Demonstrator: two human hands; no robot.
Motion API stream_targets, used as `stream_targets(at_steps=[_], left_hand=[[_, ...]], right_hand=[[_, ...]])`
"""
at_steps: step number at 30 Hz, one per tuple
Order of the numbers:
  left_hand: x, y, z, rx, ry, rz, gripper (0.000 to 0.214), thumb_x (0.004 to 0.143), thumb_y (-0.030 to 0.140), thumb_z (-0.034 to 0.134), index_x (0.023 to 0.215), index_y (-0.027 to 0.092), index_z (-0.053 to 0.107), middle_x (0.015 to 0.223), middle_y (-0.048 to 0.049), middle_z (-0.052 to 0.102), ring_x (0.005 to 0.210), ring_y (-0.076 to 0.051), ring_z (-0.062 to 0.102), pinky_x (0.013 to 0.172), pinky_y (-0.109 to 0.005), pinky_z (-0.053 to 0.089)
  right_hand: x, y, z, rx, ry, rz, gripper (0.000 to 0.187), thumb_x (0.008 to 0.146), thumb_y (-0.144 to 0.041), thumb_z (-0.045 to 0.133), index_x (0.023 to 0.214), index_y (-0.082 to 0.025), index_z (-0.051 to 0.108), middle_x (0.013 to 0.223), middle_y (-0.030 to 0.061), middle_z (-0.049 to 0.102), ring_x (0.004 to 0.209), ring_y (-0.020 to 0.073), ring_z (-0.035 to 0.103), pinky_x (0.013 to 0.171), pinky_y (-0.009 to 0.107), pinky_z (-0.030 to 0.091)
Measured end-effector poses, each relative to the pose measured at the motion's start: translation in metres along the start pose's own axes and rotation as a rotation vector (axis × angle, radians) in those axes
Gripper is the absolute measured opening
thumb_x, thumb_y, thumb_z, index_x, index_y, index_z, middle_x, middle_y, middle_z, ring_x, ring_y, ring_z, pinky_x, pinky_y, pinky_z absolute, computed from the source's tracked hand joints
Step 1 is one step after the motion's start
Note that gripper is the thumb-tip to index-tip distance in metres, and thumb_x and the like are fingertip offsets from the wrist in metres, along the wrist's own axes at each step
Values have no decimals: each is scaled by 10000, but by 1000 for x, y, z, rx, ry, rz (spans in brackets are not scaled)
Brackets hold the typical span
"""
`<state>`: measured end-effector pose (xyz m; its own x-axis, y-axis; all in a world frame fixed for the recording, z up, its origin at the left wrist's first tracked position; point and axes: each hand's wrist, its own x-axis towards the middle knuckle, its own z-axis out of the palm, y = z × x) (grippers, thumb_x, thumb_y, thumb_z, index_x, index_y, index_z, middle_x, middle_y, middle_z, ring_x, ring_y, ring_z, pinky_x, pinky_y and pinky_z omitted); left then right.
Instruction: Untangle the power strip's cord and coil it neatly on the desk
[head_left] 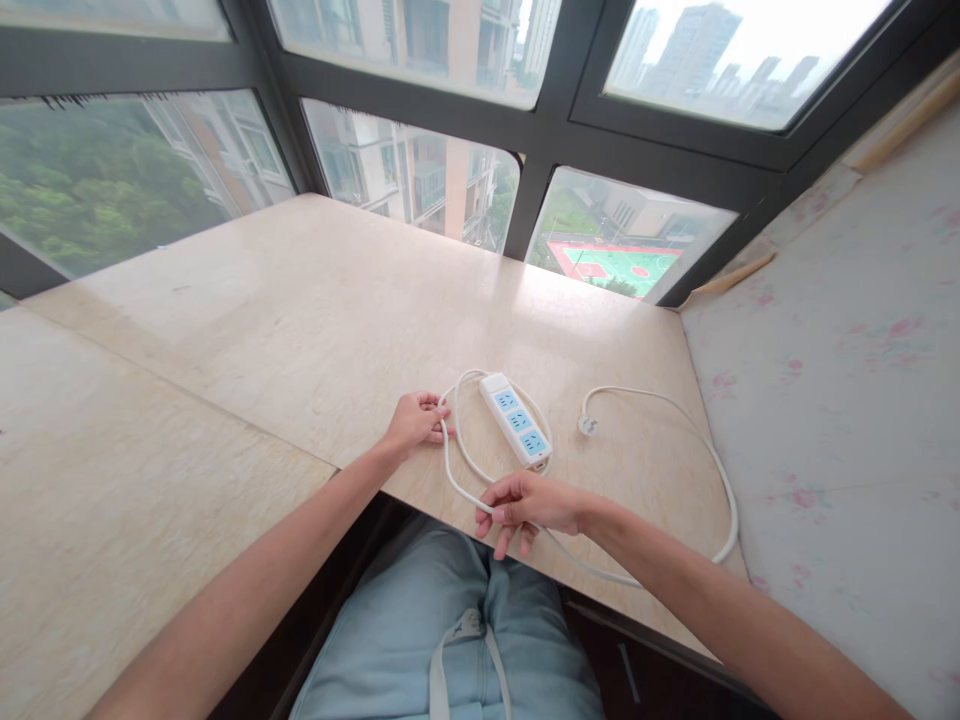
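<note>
A white power strip with three blue sockets lies on the beige stone ledge. Its white cord loops around the strip and runs right in a wide arc to the plug. My left hand is closed on the cord's loop just left of the strip. My right hand pinches the cord at the ledge's near edge, below the strip.
Large dark-framed windows rise behind the ledge, with buildings and a sports court outside. A floral-patterned cushion or mattress adjoins the ledge on the right. A second stone surface lies at the left. My light blue trousers are below.
</note>
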<state>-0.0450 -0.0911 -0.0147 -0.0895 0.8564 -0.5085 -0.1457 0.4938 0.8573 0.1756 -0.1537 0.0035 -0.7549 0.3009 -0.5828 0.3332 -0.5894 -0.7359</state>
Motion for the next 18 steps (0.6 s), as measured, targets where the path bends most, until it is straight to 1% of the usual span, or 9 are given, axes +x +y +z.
stream_targets(at_steps=[2, 5, 9, 11, 13, 16, 18], left_hand=[[1, -1, 2, -6, 13, 20, 167, 747, 64, 740, 800, 110, 588, 718, -53, 659, 490, -172, 675, 440, -228, 546], [1, -4, 4, -18, 32, 39, 165, 754, 65, 733, 819, 113, 589, 710, -42, 663, 501, -159, 674, 461, -229, 560], [-2, -4, 3, 22, 13, 72, 130, 773, 92, 715, 848, 118, 613, 744, -51, 679, 524, -154, 677, 453, -211, 545], [-7, -3, 2, 35, 10, 92, 131, 774, 126, 723, 865, 120, 628, 785, -63, 691, 535, -151, 677, 441, -202, 526], [-14, -2, 0, 24, 2, 87, 162, 775, 170, 737, 888, 118, 635, 813, -74, 701, 570, -151, 683, 474, -207, 534], [-32, -6, -3, -1, -72, 12, 245, 746, 222, 780, 908, 106, 637, 818, -87, 709, 636, -160, 691, 559, -229, 562], [-47, -13, -5, -12, -87, -41, 334, 689, 218, 828, 933, 106, 629, 796, -85, 710, 639, -164, 685, 586, -246, 572]], right_hand=[[1, 4, 1, -44, 117, -30, 392, 699, -473, 739, 875, -129, 672, 966, 84, 709, 611, 114, 687, 409, 136, 429], [1, 7, 4, -89, 285, -47, 326, 686, -427, 721, 791, -122, 675, 861, 60, 708, 485, 65, 617, 332, 129, 321], [0, 8, 10, -130, 392, -37, 239, 724, -367, 669, 731, -128, 660, 756, 34, 692, 412, 48, 552, 305, 148, 252], [0, 8, 13, -139, 411, -36, 224, 745, -356, 653, 736, -132, 655, 774, 37, 697, 407, 51, 550, 306, 155, 253], [-1, 10, 13, -133, 415, -52, 235, 755, -370, 646, 771, -135, 655, 823, 43, 705, 411, 56, 555, 312, 162, 286], [-2, 13, 11, -105, 386, -110, 309, 760, -428, 649, 860, -136, 653, 851, 46, 704, 429, 62, 562, 358, 178, 388], [-3, 14, 10, -87, 341, -151, 372, 763, -470, 659, 928, -137, 649, 867, 53, 705, 473, 74, 589, 411, 190, 440]])
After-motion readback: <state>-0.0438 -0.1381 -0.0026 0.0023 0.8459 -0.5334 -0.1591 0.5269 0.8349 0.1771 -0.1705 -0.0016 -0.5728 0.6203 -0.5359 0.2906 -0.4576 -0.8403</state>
